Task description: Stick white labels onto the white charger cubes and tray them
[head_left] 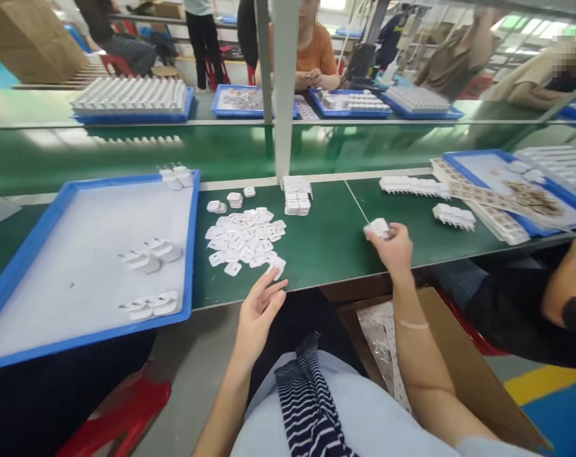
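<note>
My left hand [263, 303] is at the table's front edge with its fingers apart, just below a loose pile of flat white plastic pieces [243, 235]. Its fingertips are close to the nearest piece of the pile. Farther right, my right hand [393, 246] holds a small white block [378, 228] between thumb and fingers, over the green table [326, 254]. Between the hands and farther back, small white pieces stand stacked in a block [296, 197]. A few short stacks [235, 200] lie behind the pile.
A blue-rimmed tray [191, 254] with several white plugs [164, 249] is at left. White part rows [414, 185], cell boards [502, 222] and another blue tray [488, 184] lie at right. A post [284, 95] rises behind the stack. People sit across and at right.
</note>
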The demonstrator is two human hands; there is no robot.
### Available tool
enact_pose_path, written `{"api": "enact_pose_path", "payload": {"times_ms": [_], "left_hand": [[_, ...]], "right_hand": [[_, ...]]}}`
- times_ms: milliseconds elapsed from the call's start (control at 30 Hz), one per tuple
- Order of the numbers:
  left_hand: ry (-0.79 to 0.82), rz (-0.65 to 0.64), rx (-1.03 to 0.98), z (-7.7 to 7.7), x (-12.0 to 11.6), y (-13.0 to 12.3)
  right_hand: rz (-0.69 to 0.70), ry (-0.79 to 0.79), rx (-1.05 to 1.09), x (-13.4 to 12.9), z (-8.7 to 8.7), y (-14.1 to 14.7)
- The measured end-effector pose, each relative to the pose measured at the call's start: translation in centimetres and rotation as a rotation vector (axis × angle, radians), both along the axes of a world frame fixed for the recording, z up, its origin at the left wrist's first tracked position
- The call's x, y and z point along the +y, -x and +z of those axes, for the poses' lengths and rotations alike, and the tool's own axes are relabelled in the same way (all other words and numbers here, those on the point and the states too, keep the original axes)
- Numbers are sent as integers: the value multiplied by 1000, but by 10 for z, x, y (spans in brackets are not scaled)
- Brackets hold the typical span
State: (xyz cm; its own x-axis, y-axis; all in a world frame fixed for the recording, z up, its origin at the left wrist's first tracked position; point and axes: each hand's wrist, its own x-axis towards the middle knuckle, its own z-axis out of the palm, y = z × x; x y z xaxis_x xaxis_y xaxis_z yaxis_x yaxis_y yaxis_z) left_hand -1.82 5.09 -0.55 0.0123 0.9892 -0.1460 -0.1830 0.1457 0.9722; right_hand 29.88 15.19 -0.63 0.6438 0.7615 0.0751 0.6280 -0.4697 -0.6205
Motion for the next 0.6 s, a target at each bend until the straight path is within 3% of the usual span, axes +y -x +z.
{"api": "enact_pose_path", "payload": {"times_ms": [67, 133, 267, 367, 467, 600], "left_hand": [[7, 0, -54, -2, 2, -1], [15, -14, -111, -1, 1, -2], [80, -21, -223, 8, -8, -8], [109, 116, -259, 13, -15, -18], [115, 266, -282, 13, -19, -28], [107, 384, -344, 9, -16, -24]], "right_hand": [[222, -84, 83, -35, -8, 56], [534, -316, 262, -69, -13, 110], [702, -491, 336, -112, -15, 181], [741, -573, 292, -119, -17, 199], [812, -601, 252, -119, -16, 199], [1065, -533, 380, -113, -6, 182]]}}
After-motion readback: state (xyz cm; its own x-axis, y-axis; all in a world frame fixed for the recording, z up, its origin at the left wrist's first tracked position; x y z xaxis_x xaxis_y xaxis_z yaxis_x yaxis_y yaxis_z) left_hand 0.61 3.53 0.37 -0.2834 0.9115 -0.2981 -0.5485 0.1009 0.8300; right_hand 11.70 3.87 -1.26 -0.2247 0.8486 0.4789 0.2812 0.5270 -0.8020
